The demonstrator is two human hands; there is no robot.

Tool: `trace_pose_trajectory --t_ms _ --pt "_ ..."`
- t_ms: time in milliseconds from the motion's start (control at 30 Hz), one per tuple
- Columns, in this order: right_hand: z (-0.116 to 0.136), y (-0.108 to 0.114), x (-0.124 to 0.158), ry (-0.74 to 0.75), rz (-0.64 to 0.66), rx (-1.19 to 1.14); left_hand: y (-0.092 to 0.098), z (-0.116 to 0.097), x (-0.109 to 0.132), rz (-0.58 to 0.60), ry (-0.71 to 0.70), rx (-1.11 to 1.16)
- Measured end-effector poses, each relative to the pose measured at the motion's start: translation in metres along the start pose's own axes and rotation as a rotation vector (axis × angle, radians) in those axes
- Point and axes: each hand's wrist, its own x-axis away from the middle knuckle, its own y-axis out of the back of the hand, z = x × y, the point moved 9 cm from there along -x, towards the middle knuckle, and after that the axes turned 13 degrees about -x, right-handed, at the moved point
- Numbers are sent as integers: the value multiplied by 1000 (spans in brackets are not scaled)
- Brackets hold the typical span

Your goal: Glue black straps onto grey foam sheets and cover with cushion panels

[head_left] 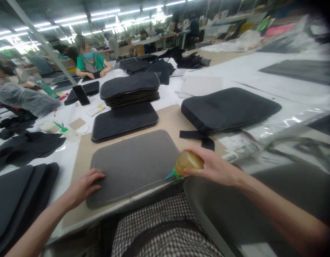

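A dark grey panel with rounded corners (135, 164) lies flat on a tan board at the table's front edge. A thin pale line runs along its margin. My left hand (87, 184) rests on the panel's left side, fingers stretched over the surface. In my right hand (205, 164) is a squeeze bottle (188, 163) of yellowish liquid, tilted down. Its green nozzle (170, 175) points at the panel's near right edge; whether the tip touches is too blurred to tell.
Behind the panel stand stacked black panels (130, 87) and another dark panel (124, 122). A thick black stack (229, 109) lies right, beside black strips (194, 135). Another green-tipped bottle (70, 132), a phone (81, 94) and dark panels (17, 200) are left. A co-worker (91, 62) sits across.
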Motion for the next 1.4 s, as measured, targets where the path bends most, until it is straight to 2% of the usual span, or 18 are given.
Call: trace_pose_trajectory --t_ms 233,433,500,700,900,1000,1100,1200,1267,1400 --pt "-38 50 28 -137 -125 -49 -7 10 1 -21 20 -29" --pt "-68 52 44 -291 -193 -492 -6 11 2 -69 36 -59" --pt "-75 51 47 -310 -211 -479 -6 14 1 -75 36 -72" --pt "-86 61 55 -270 -225 -226 -11 19 2 -105 42 -61" --pt "-100 81 65 -326 -275 -292 -10 19 2 -131 58 -25" --pt "-115 94 74 -394 -341 -359 -10 18 3 -123 37 -40" --pt "-123 105 79 -360 -442 -491 -10 18 8 -180 35 -69" --pt "-121 107 73 -247 -551 -750 -13 13 12 -254 27 -126" --pt "-117 100 61 -194 -585 -898 -15 7 13 -292 16 -155" --pt "-112 77 19 -186 -573 -954 -6 -9 15 -404 82 -203"
